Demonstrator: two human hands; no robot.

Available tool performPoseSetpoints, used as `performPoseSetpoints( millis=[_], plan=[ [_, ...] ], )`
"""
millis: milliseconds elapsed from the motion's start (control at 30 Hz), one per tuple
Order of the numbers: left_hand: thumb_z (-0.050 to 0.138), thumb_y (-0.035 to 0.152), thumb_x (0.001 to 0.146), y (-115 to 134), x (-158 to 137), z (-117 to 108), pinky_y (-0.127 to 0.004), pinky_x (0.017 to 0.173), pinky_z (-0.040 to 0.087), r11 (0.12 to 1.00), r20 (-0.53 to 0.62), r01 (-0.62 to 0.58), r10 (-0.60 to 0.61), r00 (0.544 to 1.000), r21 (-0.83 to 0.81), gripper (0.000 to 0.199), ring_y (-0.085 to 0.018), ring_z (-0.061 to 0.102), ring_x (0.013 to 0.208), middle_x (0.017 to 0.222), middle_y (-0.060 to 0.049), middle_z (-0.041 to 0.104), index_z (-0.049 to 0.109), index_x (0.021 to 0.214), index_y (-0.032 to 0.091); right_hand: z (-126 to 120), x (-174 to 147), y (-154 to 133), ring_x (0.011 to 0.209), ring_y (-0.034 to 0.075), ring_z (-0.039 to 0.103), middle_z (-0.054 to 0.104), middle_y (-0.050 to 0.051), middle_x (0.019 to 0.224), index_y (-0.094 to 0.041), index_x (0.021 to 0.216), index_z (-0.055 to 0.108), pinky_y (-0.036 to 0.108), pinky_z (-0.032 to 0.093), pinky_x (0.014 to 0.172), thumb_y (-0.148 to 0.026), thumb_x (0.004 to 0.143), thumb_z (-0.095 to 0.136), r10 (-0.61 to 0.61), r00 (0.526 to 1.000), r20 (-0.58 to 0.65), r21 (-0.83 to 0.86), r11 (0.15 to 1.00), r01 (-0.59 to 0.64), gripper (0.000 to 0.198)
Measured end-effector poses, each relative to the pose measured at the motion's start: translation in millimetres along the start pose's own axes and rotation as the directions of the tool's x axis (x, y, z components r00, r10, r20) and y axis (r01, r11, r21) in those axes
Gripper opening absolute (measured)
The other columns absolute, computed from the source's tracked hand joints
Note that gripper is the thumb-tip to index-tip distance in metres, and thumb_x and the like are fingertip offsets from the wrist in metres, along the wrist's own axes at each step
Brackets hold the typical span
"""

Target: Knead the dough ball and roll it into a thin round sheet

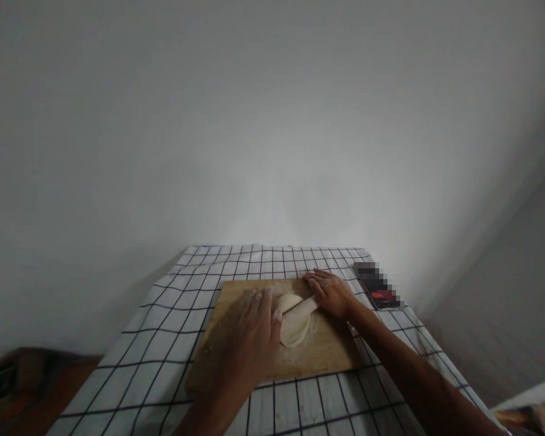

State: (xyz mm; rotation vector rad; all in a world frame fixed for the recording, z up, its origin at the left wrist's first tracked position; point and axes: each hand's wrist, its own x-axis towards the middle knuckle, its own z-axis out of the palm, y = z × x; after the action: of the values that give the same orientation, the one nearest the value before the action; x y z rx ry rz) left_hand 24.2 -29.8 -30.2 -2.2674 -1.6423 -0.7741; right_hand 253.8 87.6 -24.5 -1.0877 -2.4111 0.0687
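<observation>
- Room, head view: a plain, pale wall (272,151) stands dimly lit behind the table; from where I stand, its surface looks grey.
- Surface: a white tablecloth (238,264) with a dark grid pattern covers the table.
- Board: a wooden board (322,357) lies on the cloth, dusted with flour in places.
- Dough: a flattened, rounded piece of dough (294,336) rests on the board, between the hands.
- Rolling pin: a pale rolling pin (301,310) lies slantwise across the dough.
- Left hand (257,321): floury fingers outstretched, palm down over the pin's nearer end.
- Right hand (330,293): likewise outstretched, laid over the farther end.
- Right edge: a dark flat item (379,295) with a red patch, partly pixelated; identity undetermined.
</observation>
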Motion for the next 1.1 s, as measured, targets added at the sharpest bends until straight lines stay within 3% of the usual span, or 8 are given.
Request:
performPoseSetpoints(
  millis=[133, 267, 500, 700, 800, 900, 1000, 1100],
  plan=[
    [0.039, 0.032, 0.1, 7, -9, 5, -0.057, 0.11, 0.044, 1.0, -0.045, -0.026, 0.026, 0.999, 0.016, 0.048, -0.035, 0.048, 0.137, 0.145, -0.02, 0.054, 0.044, 0.142, 0.009, -8, -30, -11, 0.142, 0.025, 0.044, 0.062, 0.01, 0.139, -0.015, 0.129, 0.066, 0.047, 0.037, 0.118, -0.026, 0.105, 0.033, 0.006, 0.999, -0.05, -0.005, 1.0, -0.006, 0.042],
    [0.043, 0.039, 0.1, 8, -23, 1, -0.054, 0.113, 0.043, 0.993, -0.054, -0.088, 0.092, 0.994, 0.076, 0.058, -0.034, 0.04, 0.143, 0.153, -0.019, 0.044, 0.038, 0.148, 0.007, -21, -68, -34, 0.135, 0.023, 0.051, 0.065, 0.007, 0.135, -0.019, 0.13, 0.064, 0.046, 0.045, 0.113, -0.026, 0.104, 0.038, 0.027, 0.991, -0.13, 0.03, 0.999, -0.023, 0.038],
    [0.046, 0.044, 0.099, 4, -29, -10, -0.051, 0.115, 0.04, 0.978, 0.001, -0.182, 0.183, 0.983, 0.103, 0.061, -0.031, 0.036, 0.146, 0.158, -0.013, 0.038, 0.037, 0.151, 0.013, -31, -112, -70, 0.132, 0.023, 0.054, 0.06, 0.002, 0.141, -0.027, 0.135, 0.058, 0.045, 0.044, 0.113, -0.032, 0.103, 0.045, 0.101, 0.99, -0.099, -0.037, 0.994, -0.105, 0.036],
    [0.039, 0.036, 0.101, -2, -1, 3, -0.052, 0.111, 0.045, 0.993, -0.012, -0.103, 0.104, 0.995, 0.058, 0.053, -0.033, 0.044, 0.141, 0.151, -0.021, 0.047, 0.041, 0.146, 0.006, -21, -67, -35, 0.143, 0.026, 0.041, 0.057, 0.003, 0.145, -0.025, 0.128, 0.064, 0.053, 0.034, 0.118, -0.029, 0.105, 0.037, 0.088, 0.994, -0.065, -0.092, 0.991, -0.094, 0.036],
    [0.038, 0.032, 0.101, -7, 13, 14, -0.053, 0.109, 0.046, 0.998, -0.002, -0.011, 0.012, 1.0, 0.065, 0.048, -0.034, 0.051, 0.135, 0.143, -0.024, 0.054, 0.047, 0.139, 0.004, -15, -22, -14, 0.14, 0.026, 0.046, 0.06, 0.01, 0.142, -0.019, 0.128, 0.065, 0.053, 0.035, 0.116, -0.031, 0.106, 0.032, 0.087, 0.996, -0.019, -0.121, 0.989, -0.089, 0.042],
    [0.038, 0.029, 0.1, -9, 16, 19, -0.054, 0.109, 0.046, 0.995, -0.011, 0.067, -0.067, 0.998, 0.073, 0.042, -0.034, 0.055, 0.131, 0.138, -0.023, 0.059, 0.052, 0.133, 0.008, -11, 10, -2, 0.137, 0.023, 0.049, 0.065, 0.006, 0.136, -0.022, 0.123, 0.069, 0.046, 0.037, 0.116, -0.032, 0.105, 0.034, 0.028, 1.0, -0.001, -0.108, 0.994, -0.028, 0.04],
    [0.039, 0.028, 0.1, -7, 12, 17, -0.057, 0.109, 0.045, 0.995, -0.016, 0.066, -0.065, 0.998, 0.074, 0.038, -0.034, 0.055, 0.13, 0.136, -0.021, 0.06, 0.055, 0.13, 0.011, -8, 15, 0, 0.134, 0.021, 0.053, 0.068, 0.005, 0.132, -0.022, 0.121, 0.07, 0.041, 0.04, 0.115, -0.031, 0.105, 0.035, -0.01, 1.0, -0.001, -0.086, 0.996, 0.01, 0.04],
    [0.038, 0.027, 0.099, -3, 8, 12, -0.061, 0.109, 0.043, 0.998, -0.007, -0.006, 0.007, 1.0, 0.057, 0.038, -0.036, 0.054, 0.132, 0.137, -0.021, 0.06, 0.056, 0.129, 0.012, -9, -8, -6, 0.134, 0.021, 0.053, 0.067, 0.007, 0.132, -0.019, 0.125, 0.068, 0.042, 0.042, 0.114, -0.03, 0.106, 0.031, -0.004, 1.0, -0.022, -0.073, 0.997, 0.003, 0.043]
  ],
)
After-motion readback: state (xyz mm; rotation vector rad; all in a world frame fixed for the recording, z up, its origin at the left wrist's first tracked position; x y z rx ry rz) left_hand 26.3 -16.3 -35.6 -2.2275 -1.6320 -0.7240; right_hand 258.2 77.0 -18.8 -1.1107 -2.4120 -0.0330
